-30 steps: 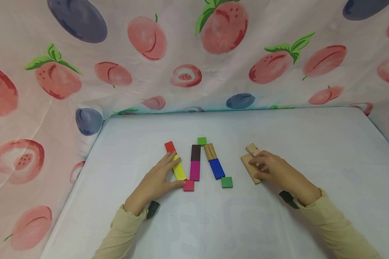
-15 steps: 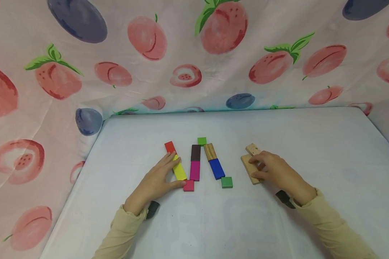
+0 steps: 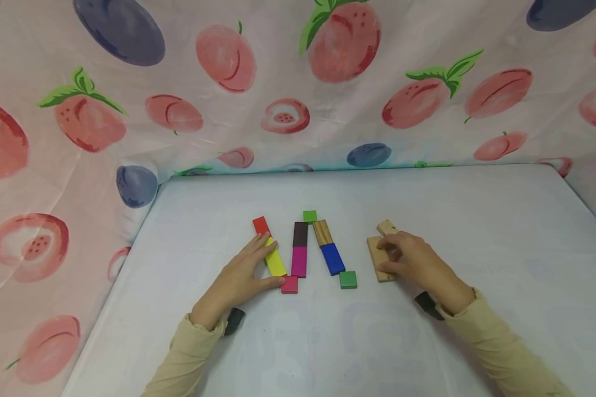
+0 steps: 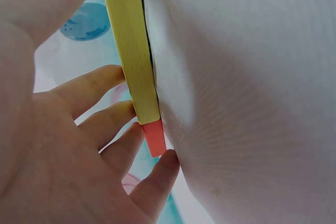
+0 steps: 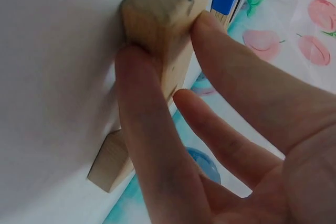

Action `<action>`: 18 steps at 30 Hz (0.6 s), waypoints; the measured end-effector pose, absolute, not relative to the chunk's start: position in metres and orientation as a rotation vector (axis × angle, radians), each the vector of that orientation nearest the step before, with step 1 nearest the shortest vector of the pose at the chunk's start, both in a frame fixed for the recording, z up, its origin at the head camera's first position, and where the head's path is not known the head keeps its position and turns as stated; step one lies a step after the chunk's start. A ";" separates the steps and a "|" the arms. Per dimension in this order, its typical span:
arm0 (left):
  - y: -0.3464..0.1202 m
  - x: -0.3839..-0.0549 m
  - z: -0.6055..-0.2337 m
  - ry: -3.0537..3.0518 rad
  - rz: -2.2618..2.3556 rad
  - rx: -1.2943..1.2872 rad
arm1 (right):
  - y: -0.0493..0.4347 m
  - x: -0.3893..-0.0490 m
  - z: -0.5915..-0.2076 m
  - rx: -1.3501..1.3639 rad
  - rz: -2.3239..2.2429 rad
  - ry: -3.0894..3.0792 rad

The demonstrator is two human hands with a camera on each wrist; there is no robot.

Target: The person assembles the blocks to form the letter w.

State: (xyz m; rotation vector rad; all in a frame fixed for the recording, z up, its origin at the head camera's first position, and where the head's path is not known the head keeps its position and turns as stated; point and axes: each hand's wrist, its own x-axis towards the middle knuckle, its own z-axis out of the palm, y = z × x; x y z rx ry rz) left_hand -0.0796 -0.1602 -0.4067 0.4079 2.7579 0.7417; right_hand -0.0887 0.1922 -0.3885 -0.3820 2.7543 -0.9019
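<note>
My left hand (image 3: 235,281) rests with spread fingers along a yellow block (image 3: 276,262) and the red block (image 3: 260,224) at its far end. Its thumb touches a pinkish-red square block (image 3: 289,284). In the left wrist view those fingertips lie against the side of the yellow block (image 4: 131,51). My right hand (image 3: 419,264) grips a flat plain wooden block (image 3: 376,256) between thumb and fingers. The right wrist view shows one finger at the block's end (image 5: 144,30) and the thumb on its side. A smaller wooden block (image 3: 387,227) lies just beyond, partly hidden by the right hand.
Between the hands lie a dark brown block (image 3: 300,235) joined to a magenta block (image 3: 299,262), and a striped wooden block (image 3: 323,232) joined to a blue block (image 3: 333,259). Light green (image 3: 310,215) and green (image 3: 348,279) squares touch their ends. Fruit-patterned cloth hangs behind the white table (image 3: 457,209).
My right hand has shifted a little to the left, and the flat wooden block has turned with it to stand straighter. The left hand and the coloured blocks stay put.
</note>
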 end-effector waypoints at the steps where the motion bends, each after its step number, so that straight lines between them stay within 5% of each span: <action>1: -0.160 -0.080 -0.407 2.758 0.741 0.407 | 0.192 -0.089 -0.389 -0.384 -0.905 2.757; 18: -0.161 -0.080 -0.408 2.765 0.723 0.410 | 0.187 -0.096 -0.392 -0.401 -0.919 2.758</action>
